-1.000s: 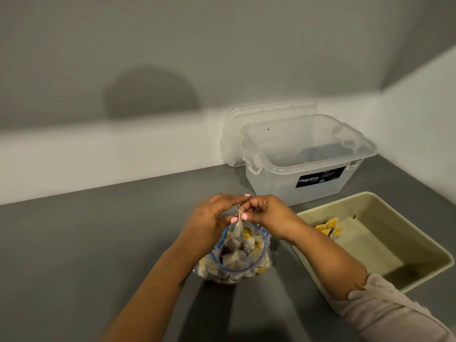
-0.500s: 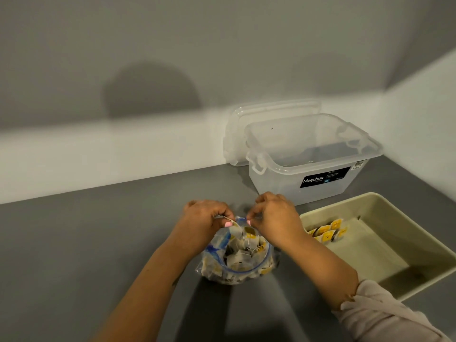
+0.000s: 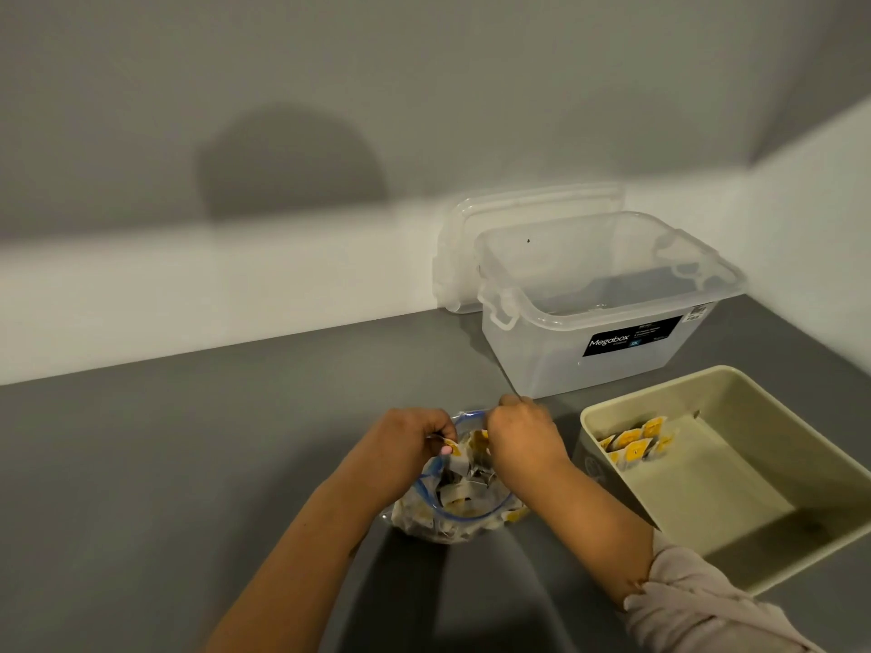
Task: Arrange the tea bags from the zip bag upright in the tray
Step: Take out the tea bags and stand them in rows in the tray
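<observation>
Clear plastic zip bag (image 3: 452, 506), left of the tray (image 3: 735, 525), is being spread by both hands gripping its mouth, left hand (image 3: 405, 445) and right hand (image 3: 521, 438); likely next, pinching one tea bag (image 3: 459, 464) out.

The clear box (image 3: 584, 322) at far right carries a black label (image 3: 631, 341) reading "Megabox" in white; its smaller print is too small to read, as is the white sticker (image 3: 696, 313) beside it.

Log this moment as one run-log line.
step: reaching into zip bag | left hand: at bag rim | right hand: at bag rim | tray: few tea bags upright
</observation>
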Demonstrator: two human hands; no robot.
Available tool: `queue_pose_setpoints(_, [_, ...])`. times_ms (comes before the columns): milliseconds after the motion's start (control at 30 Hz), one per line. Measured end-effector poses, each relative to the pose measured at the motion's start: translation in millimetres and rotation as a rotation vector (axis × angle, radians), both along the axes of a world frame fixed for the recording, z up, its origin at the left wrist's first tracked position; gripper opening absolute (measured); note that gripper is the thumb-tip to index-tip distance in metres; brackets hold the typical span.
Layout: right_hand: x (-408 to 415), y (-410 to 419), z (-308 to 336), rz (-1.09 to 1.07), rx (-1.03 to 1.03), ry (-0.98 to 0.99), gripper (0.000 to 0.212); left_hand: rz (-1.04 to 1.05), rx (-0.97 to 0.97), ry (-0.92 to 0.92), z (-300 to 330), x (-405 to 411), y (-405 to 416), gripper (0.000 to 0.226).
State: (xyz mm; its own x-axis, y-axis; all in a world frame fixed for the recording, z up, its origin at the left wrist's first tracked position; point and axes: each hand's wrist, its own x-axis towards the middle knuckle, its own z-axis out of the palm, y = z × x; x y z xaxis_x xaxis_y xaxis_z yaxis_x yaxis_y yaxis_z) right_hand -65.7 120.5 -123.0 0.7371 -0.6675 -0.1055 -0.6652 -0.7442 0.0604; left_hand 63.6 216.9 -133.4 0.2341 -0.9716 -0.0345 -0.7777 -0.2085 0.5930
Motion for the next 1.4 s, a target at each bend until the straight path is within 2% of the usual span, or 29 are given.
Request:
queue_pose_setpoints(267, [-2.6, -6.1, -4.5, -0.027, 0.062, -0.073, 0.023, -0.002, -0.038, -0.004, 6.2, -0.3, -0.7, 0.018])
queue_pose_setpoints(500, [-14.7, -11.9, 19.2, -0.085, 0.238, -0.331, 0.009, -0.043, -0.147, -0.041, 15.9, 0.7, -4.2, 0.009])
queue_pose_setpoints(667, [-27.3, -16.2, 32.7, -0.160, 0.357, -0.531, 0.005, -0.045, -0.201, 0.042, 23.6, -3.3, -13.6, 0.019])
queue_pose_setpoints(800, [-42.3, -24.0, 38.0, -0.146, 0.374, -0.635, 0.016, -0.036, -0.249, 0.083, 33.0, -16.7, -20.5, 0.034])
queue_pose_setpoints(900, [-55.2, -35.2, 43.8, -0.133, 0.374, -0.687, 0.010, -0.036, -0.246, 0.085, 39.4, -27.6, -27.6, 0.030])
queue_pose_setpoints(1100, [-104.0, -71.8, 60.9, -0.150, 0.380, -0.706, 0.008, -0.020, -0.238, 0.099, 52.2, -58.8, -50.9, 0.018])
queue_pose_setpoints(1167, [-124.8, -86.5, 65.6, -0.164, 0.364, -0.668, 0.009, -0.024, -0.254, 0.114, 53.9, -72.0, -61.8, 0.022])
queue_pose_setpoints(1400, [-178.6, -136.3, 65.1, -0.172, 0.198, -0.486, 0.008, -0.008, -0.227, 0.113, 54.0, -118.3, -102.7, 0.013])
